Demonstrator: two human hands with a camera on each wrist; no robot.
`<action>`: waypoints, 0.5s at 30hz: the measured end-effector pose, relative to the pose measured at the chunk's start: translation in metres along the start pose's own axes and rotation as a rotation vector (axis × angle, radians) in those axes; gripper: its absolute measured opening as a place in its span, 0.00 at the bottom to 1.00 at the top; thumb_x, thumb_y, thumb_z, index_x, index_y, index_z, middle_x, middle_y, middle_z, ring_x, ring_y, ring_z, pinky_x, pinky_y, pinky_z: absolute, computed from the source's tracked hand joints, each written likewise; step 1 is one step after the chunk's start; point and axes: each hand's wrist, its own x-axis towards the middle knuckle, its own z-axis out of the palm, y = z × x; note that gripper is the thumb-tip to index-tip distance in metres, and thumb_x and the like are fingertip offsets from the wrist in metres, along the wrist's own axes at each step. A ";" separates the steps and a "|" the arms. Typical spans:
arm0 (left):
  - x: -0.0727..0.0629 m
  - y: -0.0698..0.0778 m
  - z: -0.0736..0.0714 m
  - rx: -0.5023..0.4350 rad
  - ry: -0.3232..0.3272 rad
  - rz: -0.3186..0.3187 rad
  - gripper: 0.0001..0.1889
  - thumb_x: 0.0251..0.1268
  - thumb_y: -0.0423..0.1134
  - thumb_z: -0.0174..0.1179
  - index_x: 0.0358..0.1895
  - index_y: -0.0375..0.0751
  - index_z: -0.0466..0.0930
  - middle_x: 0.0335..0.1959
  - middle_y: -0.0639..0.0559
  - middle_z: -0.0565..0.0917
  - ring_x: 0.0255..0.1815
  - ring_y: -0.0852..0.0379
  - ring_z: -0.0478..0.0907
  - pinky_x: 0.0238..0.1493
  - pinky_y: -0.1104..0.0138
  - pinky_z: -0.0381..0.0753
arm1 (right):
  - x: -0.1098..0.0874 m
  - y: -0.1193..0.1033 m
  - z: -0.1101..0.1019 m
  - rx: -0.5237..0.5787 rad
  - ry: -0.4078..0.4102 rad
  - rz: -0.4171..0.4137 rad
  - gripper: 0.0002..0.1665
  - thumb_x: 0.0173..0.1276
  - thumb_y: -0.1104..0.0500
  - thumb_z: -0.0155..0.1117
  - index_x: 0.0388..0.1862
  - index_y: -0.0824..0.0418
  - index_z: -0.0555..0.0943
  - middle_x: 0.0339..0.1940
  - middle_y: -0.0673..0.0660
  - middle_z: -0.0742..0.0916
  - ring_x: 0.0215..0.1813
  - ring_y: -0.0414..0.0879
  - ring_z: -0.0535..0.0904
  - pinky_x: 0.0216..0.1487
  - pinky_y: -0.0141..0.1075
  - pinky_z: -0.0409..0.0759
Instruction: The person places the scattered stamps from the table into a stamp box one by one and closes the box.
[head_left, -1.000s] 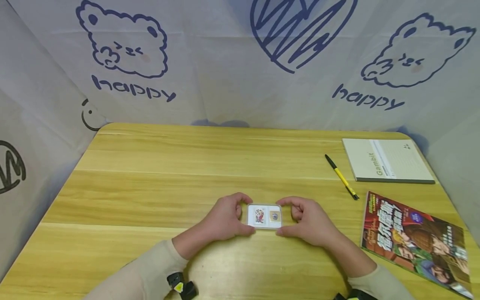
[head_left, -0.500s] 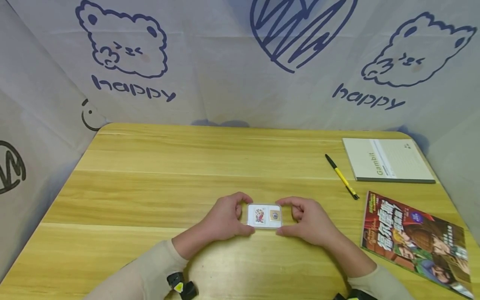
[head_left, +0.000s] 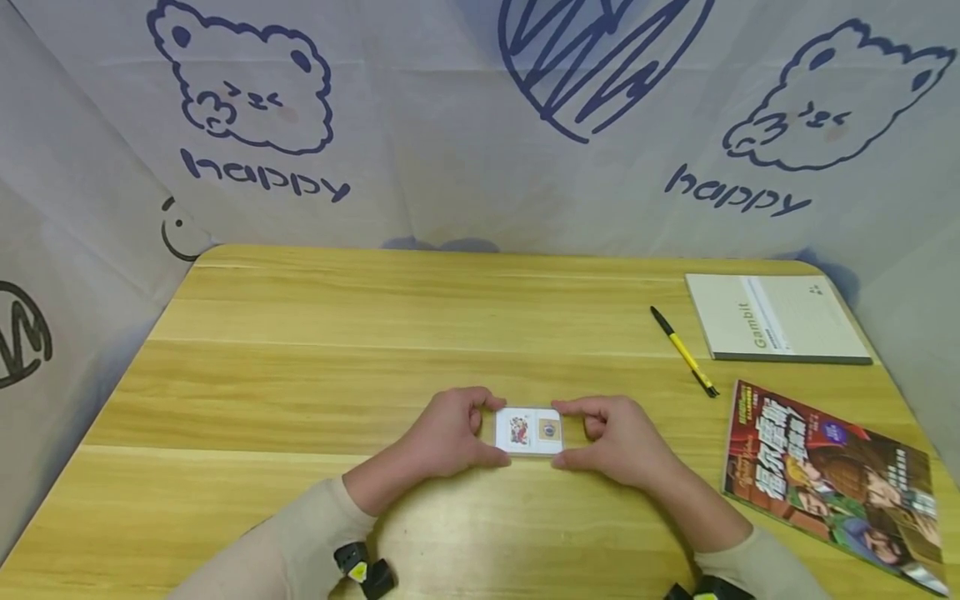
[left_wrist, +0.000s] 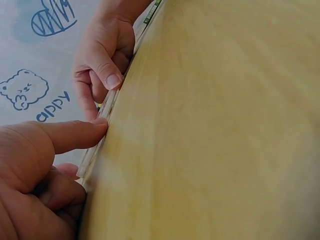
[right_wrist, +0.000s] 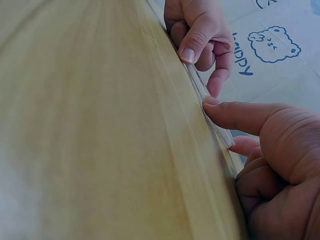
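A small flat clear plastic case lies low at the tabletop in front of me, its long side running left to right. Its white insert bears a colourful stamp-like picture on the left and a small gold-coloured square with a dark round mark on the right. My left hand pinches the left end between thumb and index finger, the other fingers curled under. At the opposite end, my right hand grips the case the same way. Both wrist views show the case's thin edge side-on, with a thumb on the near side.
To the right lie a yellow and black pen, a pale notebook marked "Gambit", and a colourful magazine set at an angle. The wooden table meets a pale cloth backdrop with blue drawings at its far edge.
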 end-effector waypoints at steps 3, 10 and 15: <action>0.002 -0.001 0.000 -0.004 0.007 -0.013 0.33 0.39 0.34 0.83 0.54 0.31 0.82 0.16 0.55 0.66 0.16 0.61 0.60 0.19 0.70 0.60 | 0.001 -0.002 0.000 0.002 0.002 0.016 0.38 0.41 0.54 0.88 0.56 0.57 0.86 0.13 0.48 0.65 0.18 0.41 0.58 0.22 0.33 0.61; 0.003 0.001 0.001 -0.005 0.032 -0.051 0.34 0.35 0.35 0.85 0.53 0.32 0.83 0.16 0.54 0.67 0.17 0.60 0.61 0.20 0.69 0.62 | 0.002 -0.004 0.001 -0.012 0.014 0.059 0.39 0.38 0.54 0.89 0.54 0.55 0.87 0.12 0.49 0.67 0.17 0.41 0.59 0.19 0.32 0.58; 0.002 0.003 0.002 -0.013 0.042 -0.069 0.34 0.34 0.34 0.85 0.52 0.33 0.84 0.17 0.53 0.67 0.18 0.59 0.62 0.20 0.69 0.62 | 0.002 -0.005 0.002 -0.018 0.029 0.089 0.39 0.36 0.54 0.90 0.53 0.53 0.88 0.13 0.50 0.68 0.17 0.42 0.60 0.19 0.32 0.58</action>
